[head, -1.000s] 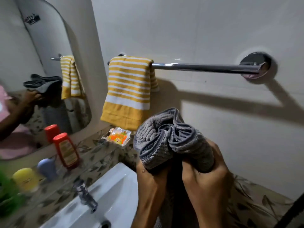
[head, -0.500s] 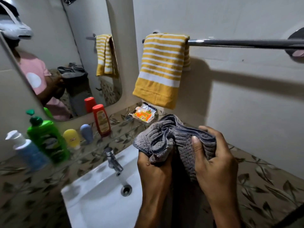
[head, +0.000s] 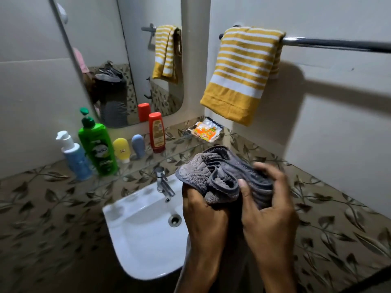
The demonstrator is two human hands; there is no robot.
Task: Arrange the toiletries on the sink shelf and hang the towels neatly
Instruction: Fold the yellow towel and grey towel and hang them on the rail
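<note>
Hands are gripping a bunched grey towel [head: 220,176] above the sink [head: 143,233]: left hand [head: 203,216] and right hand [head: 268,212] both clutching it. A yellow towel [head: 243,70] is hanging on the rail [head: 338,44]; bottles [head: 98,146] are lining the shelf [head: 169,149].

Your left hand [head: 204,220] and right hand [head: 269,225] are bare, with no rings, gloves or watch showing. Both forearms are uncovered up to the frame's lower edge. In the mirror, a pink sleeve [head: 80,60] shows.
</note>
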